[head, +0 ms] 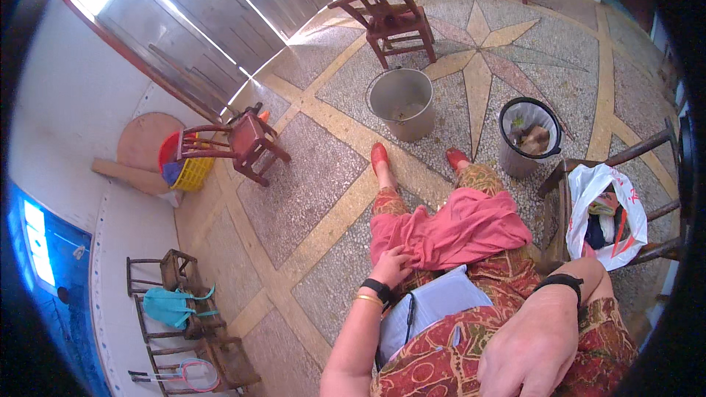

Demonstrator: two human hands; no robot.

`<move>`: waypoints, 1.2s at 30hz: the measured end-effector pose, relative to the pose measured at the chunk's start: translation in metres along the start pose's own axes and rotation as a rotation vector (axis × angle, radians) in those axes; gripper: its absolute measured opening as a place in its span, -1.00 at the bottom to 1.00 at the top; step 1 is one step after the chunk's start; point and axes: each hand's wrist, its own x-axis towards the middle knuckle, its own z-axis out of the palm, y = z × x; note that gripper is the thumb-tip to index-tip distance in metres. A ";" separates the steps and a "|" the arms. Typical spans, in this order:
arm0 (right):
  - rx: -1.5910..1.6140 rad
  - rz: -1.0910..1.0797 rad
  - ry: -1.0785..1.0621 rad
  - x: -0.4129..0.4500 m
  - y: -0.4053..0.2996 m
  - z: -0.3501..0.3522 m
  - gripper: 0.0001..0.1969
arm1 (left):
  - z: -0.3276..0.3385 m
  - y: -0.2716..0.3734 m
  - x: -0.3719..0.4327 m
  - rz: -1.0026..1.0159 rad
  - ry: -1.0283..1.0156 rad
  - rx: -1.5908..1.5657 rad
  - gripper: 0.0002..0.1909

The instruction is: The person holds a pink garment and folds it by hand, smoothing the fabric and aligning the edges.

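Note:
A crumpled pink cloth lies across the lap, over patterned red and green trousers. My left hand rests on its near left edge, fingers slightly spread; whether they pinch the fabric is unclear. Closer to my body, a flat pale-blue item with a black cord sits on the lap. My right hand is raised close to the camera, bent at the wrist. Its fingers run off the bottom edge, so their grip is hidden. A white plastic bag with folded fabric inside stands open on a wooden chair at the right.
Ahead stand a grey bucket and a lined waste bin holding scraps. A red wooden chair is beyond them; another chair stands left by a yellow basket. Low chairs along the wall carry a turquoise bag and badminton rackets.

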 end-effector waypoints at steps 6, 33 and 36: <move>-0.010 -0.016 0.002 -0.001 0.001 0.003 -0.63 | 0.003 -0.004 0.001 0.009 -0.001 0.032 -0.63; 0.081 -0.022 0.023 0.000 0.002 0.000 -0.66 | 0.003 -0.004 0.001 0.004 0.014 -0.016 -0.64; 0.092 -0.022 0.021 0.000 0.002 0.000 -0.65 | 0.001 -0.003 0.000 0.001 0.002 -0.021 -0.63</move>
